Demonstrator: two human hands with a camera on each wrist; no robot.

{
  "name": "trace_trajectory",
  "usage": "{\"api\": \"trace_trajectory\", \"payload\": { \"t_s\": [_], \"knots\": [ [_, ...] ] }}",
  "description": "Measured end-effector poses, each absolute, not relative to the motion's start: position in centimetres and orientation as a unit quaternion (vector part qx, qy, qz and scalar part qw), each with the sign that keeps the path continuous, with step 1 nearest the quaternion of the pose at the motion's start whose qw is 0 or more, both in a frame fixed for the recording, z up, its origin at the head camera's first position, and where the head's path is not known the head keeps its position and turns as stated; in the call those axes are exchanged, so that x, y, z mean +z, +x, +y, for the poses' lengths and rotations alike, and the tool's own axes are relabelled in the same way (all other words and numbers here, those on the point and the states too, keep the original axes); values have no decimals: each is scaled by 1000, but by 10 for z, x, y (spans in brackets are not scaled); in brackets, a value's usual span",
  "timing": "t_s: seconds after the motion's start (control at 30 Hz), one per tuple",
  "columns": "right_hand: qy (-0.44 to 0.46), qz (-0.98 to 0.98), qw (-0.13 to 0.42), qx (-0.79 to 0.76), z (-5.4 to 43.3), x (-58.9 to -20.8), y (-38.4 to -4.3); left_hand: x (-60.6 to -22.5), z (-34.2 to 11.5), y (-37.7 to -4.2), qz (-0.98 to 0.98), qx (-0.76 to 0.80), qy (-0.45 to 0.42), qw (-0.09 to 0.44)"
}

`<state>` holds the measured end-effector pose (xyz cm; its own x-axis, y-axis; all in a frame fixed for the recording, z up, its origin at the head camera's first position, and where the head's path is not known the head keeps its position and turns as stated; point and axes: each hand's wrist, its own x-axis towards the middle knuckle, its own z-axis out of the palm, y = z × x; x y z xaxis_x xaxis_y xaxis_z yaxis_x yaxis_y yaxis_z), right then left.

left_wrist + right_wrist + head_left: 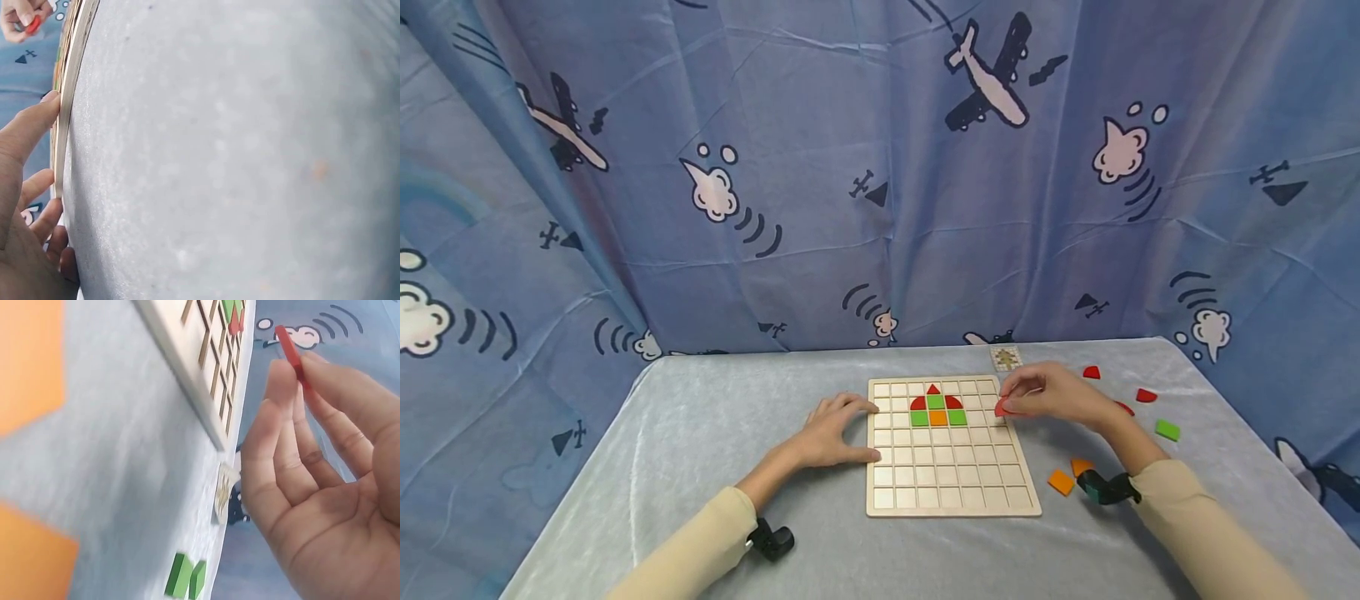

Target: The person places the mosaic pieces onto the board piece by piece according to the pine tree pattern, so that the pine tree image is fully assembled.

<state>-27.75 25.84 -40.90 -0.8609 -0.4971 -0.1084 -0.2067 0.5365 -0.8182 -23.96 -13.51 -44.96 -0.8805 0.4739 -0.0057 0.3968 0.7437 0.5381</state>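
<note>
A wooden grid board (946, 476) lies flat on the table, its cells edged by thin ridges. Near its far side, green squares (957, 417), an orange square (937, 418), red quarter-rounds (953, 402) and a red triangle (933, 389) sit together in the cells. My left hand (830, 435) rests at the board's left edge, thumb and fingers spread along the rim (70, 94). Over the right edge, my right hand (1051, 390) pinches a flat red piece (289, 350) between thumb and fingertips. The fingers cover part of that piece's outline.
Right of the board lie loose red pieces (1146, 396), a green piece (1167, 430) and orange pieces (1062, 482), the latter close to the right wrist. A small patterned card (1006, 358) lies behind the board's far right corner. A blue printed curtain (820, 167) hangs behind the table.
</note>
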Motion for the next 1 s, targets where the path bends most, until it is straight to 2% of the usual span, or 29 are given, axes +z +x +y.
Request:
{"api": "trace_trajectory", "payload": {
  "t_s": [1.0],
  "knots": [
    [-293, 810, 200, -468, 175, -415, -292, -451, -135, -240, 933, 270, 222, 79]
  ]
}}
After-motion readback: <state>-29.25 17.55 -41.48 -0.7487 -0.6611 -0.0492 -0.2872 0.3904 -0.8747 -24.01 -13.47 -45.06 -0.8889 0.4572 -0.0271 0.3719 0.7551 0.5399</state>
